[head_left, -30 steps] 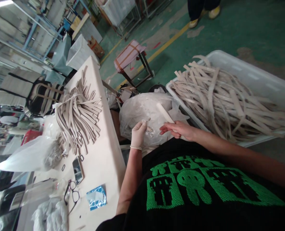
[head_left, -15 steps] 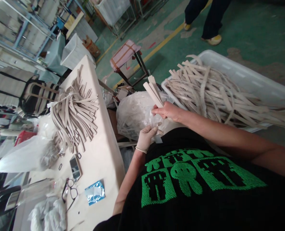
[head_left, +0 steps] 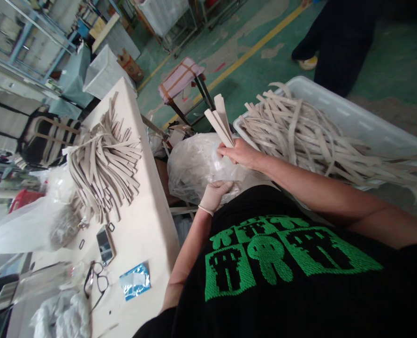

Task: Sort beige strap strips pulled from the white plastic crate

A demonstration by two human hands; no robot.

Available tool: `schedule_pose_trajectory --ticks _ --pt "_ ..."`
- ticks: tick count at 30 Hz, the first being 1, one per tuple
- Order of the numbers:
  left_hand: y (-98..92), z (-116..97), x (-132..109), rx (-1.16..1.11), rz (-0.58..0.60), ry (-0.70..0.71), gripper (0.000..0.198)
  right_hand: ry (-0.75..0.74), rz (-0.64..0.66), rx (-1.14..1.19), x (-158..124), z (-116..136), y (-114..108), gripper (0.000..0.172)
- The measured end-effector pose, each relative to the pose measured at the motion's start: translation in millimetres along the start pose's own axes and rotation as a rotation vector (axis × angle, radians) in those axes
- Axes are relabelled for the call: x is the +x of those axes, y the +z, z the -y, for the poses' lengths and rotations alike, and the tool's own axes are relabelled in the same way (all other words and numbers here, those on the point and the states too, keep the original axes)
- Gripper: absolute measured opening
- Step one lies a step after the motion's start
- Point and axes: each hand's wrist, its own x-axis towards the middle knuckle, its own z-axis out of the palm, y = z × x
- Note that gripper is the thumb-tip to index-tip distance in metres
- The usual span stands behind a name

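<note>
My right hand (head_left: 241, 153) is closed around a small bundle of beige fabric strips (head_left: 220, 119), whose ends stick up past my fingers. Below it, close to my shirt, my left hand (head_left: 215, 196) wears a pale glove. Its fingers are pressed together, and what they pinch is too small and hidden to make out. Behind both hands bulges a clear plastic bag (head_left: 190, 164) with pale contents. To the right, a white plastic bin (head_left: 356, 112) holds a tangled heap of similar strips (head_left: 292, 126).
On the white table (head_left: 138, 234) at left lie a tied bunch of strips (head_left: 102, 164), a phone (head_left: 105, 245), eyeglasses (head_left: 99, 277) and a blue packet (head_left: 135, 281). A padded stool (head_left: 182, 79) stands beyond the bag. Another person's legs (head_left: 345, 47) are behind the bin.
My right hand has shifted slightly up and left with the strips. The beige and whitish pieces at my left fingers no longer show clearly. The other person has stepped closer to the bin.
</note>
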Motion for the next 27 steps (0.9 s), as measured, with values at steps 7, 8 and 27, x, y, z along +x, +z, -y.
schedule_pose_trajectory --ticks 7,8,27 --pt "-5.5 -33.4 16.3 -0.481 -0.184 0.058 0.033 0.066 0.206 -0.015 -51.7 -27.7 -26.4 0.045" --pt "-7.1 -37.0 19.0 -0.511 -0.210 0.060 0.033 0.059 0.229 -0.060 -63.3 -32.2 -30.2 0.045" --pt "5.8 -36.9 27.9 -0.450 -0.251 0.145 0.039 0.084 0.229 -0.279 -96.7 -53.0 -10.3 0.043"
